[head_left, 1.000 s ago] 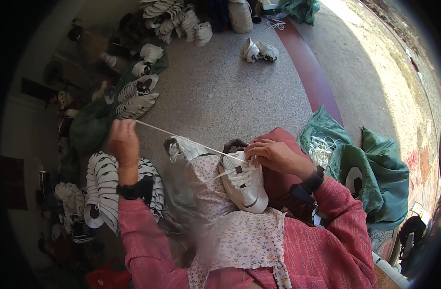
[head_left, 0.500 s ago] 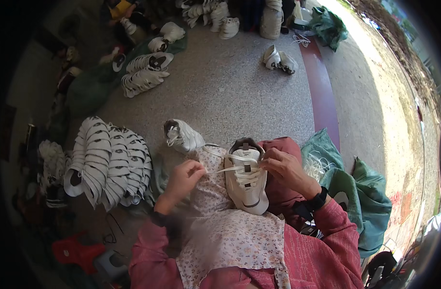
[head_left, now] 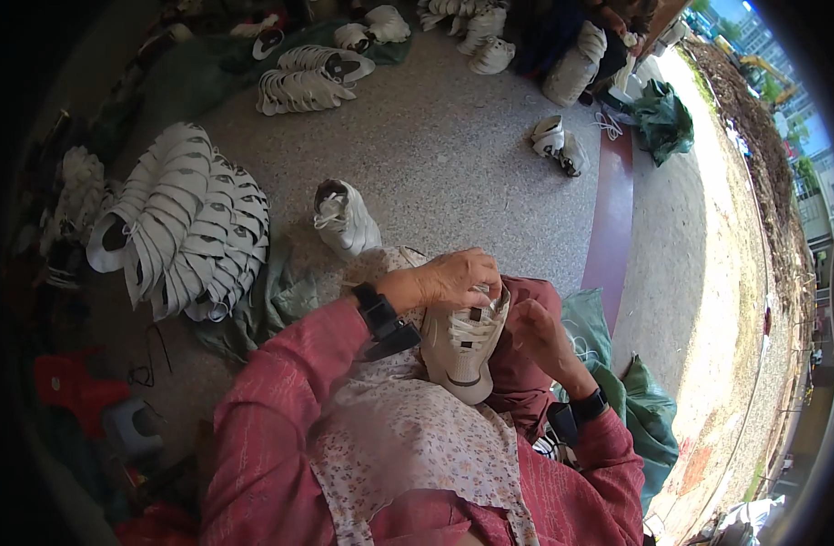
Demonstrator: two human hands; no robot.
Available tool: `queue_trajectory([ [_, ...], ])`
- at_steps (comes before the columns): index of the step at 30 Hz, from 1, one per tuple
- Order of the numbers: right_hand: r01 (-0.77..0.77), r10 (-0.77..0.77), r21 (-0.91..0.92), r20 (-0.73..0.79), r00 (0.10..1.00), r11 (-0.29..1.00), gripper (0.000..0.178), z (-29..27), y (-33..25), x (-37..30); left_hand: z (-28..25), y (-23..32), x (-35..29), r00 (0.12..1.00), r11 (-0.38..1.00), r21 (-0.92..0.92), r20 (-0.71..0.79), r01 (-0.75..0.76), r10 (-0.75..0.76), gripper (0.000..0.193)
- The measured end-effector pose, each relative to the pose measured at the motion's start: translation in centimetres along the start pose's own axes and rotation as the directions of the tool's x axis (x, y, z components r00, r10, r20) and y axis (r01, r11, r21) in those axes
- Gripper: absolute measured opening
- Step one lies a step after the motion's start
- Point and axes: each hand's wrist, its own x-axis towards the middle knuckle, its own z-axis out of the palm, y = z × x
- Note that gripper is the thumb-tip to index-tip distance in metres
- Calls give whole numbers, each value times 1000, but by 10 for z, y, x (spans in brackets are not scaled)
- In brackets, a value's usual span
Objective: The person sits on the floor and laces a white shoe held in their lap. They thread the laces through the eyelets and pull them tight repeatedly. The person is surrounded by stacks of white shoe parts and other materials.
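Note:
A cream sneaker [head_left: 460, 350] with white laces rests on my lap, its toe toward me. My left hand [head_left: 451, 278] reaches across the sneaker's upper end, its fingers curled closed at the top eyelets; what they pinch is hidden. My right hand [head_left: 546, 344] is just right of the sneaker, its fingers bent together near the upper laces. Whatever lies between those fingertips cannot be made out. A floral apron [head_left: 417, 446] covers my lap under the shoe. Beyond my knee, another laced white sneaker [head_left: 346, 221] stands on the floor.
Nested rows of white shoe uppers [head_left: 185, 223] are piled at the left. Farther off lie another row [head_left: 312, 80] and a pair of shoes [head_left: 560, 146]. Green sacking [head_left: 649, 400] sits at my right. A red stool [head_left: 75, 391] stands lower left. Another person's hands show at the top right.
My left hand has moved right, from holding a lace out to the side to the sneaker's upper end. My right hand has come slightly lower. The view has shifted.

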Motion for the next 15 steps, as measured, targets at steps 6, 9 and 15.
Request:
queue_trajectory([
  [6, 468, -481, -666, 182, 857, 581, 35, -9, -16, 13, -5, -3, 0, 994, 994, -102, 107, 44, -33, 22],
  [9, 528, -483, -661, 274, 832, 534, 30, -10, -26, 20, 0, -1, 2, 987, 992, -79, 134, 100, -89, 25],
  [15, 603, -570, -667, 312, 760, 438, 25, -5, -35, 33, 5, -7, -1, 973, 966, -171, 162, 193, -165, 30],
])
